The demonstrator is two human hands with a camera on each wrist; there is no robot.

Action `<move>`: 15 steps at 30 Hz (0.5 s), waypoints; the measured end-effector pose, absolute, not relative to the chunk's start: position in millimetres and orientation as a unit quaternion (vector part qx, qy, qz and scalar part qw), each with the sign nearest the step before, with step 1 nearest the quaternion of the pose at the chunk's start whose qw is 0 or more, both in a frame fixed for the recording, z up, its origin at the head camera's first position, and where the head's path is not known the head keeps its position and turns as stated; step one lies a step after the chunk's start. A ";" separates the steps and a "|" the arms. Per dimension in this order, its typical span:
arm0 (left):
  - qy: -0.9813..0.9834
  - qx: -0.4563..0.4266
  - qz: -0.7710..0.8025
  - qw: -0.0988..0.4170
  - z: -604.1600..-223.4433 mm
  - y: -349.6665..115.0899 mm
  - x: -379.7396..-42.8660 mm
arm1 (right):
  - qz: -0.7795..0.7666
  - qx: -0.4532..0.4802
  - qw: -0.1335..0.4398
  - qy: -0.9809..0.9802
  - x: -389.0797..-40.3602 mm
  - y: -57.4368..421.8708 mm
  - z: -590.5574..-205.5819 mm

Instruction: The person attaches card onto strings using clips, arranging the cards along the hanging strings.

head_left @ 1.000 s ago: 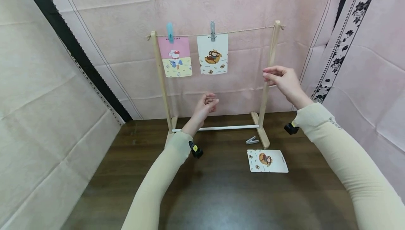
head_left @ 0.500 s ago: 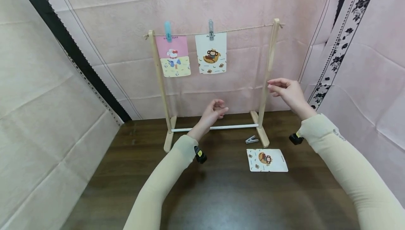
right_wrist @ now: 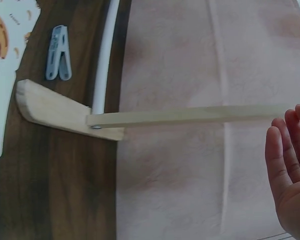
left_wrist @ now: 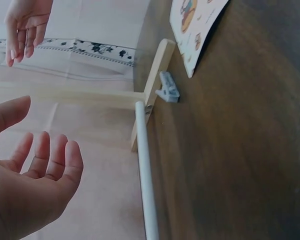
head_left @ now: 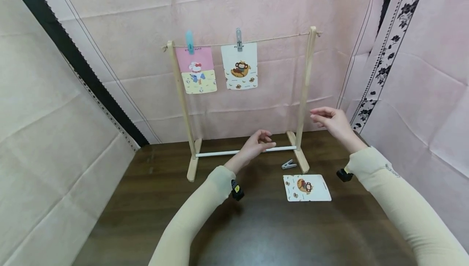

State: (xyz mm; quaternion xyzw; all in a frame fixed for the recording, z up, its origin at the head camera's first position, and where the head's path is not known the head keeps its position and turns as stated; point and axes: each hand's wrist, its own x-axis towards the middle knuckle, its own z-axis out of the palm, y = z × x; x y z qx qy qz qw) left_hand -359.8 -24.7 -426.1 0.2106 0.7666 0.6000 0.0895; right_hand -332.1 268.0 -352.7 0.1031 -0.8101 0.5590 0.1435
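Card (head_left: 307,188) flat on the worktop (head_left: 271,233), just in front of the stand's right foot (head_left: 302,163); clip (head_left: 289,164) just left of that foot. Left hand (head_left: 255,144) over the crossbar (head_left: 214,153) in the head view, fingers loosely bent, thumb well apart, nothing held. Right hand (head_left: 334,124) just right of the right post (head_left: 306,83), fingers gently curved, thumb slightly apart, likewise without a load. Probable step: taking up card and clip. Pinch the card by one edge, since thin stock may resist a flat lift. Turn the lettered end uppermost, to match the hung monkey card (head_left: 239,68). Squeeze the clip by its arms, fingertips away from the biting end.
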 end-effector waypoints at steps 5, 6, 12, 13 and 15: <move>0.772 0.224 0.588 0.093 -433.1 -16.6 -356.5 | 0.552 0.090 0.147 -0.815 -331.7 275.8 -363.3; 0.773 0.225 0.585 0.094 -434.6 -15.0 -355.6 | 0.553 0.088 0.146 -0.815 -331.5 277.2 -365.4; 0.790 0.246 0.552 0.104 -448.0 -4.6 -349.7 | 0.582 0.073 0.126 -0.800 -327.9 280.9 -383.0; 0.793 0.249 0.546 0.108 -450.6 -3.3 -348.2 | 0.585 0.071 0.123 -0.799 -326.8 280.9 -387.3; 0.796 0.251 0.538 0.118 -455.6 -1.1 -344.6 | 0.583 0.067 0.116 -0.802 -323.9 280.6 -396.3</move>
